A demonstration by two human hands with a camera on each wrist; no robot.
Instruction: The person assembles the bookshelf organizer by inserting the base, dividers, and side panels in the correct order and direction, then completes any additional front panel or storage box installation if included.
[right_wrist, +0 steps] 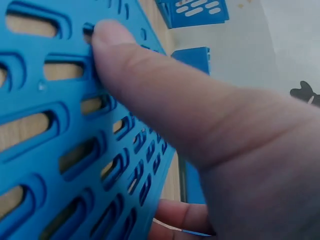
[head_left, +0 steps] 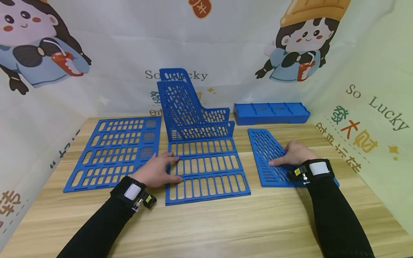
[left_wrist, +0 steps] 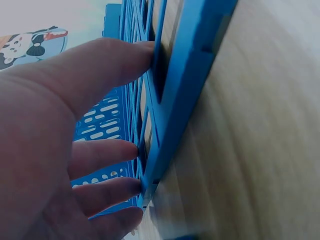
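A flat blue slotted base panel [head_left: 206,165] lies mid-table, with two upright blue perforated dividers [head_left: 180,107] standing at its far end. My left hand [head_left: 158,170] rests at the panel's left edge, fingers spread and fairly straight; in the left wrist view, its thumb [left_wrist: 115,60] touches a slot's edge. To the right lies a slanted blue perforated side panel [head_left: 266,154], which seems layered in the right wrist view. My right hand [head_left: 297,154] holds its slanted edge, the thumb [right_wrist: 150,85] on its face and the fingers [right_wrist: 182,215] at the edge, partly hidden.
Another flat blue slotted panel [head_left: 120,143] lies on the left of the wooden table [head_left: 206,229]. A long blue tray-like piece [head_left: 272,113] stands at the back right. A printed cloth [head_left: 232,46] hangs behind and along both sides.
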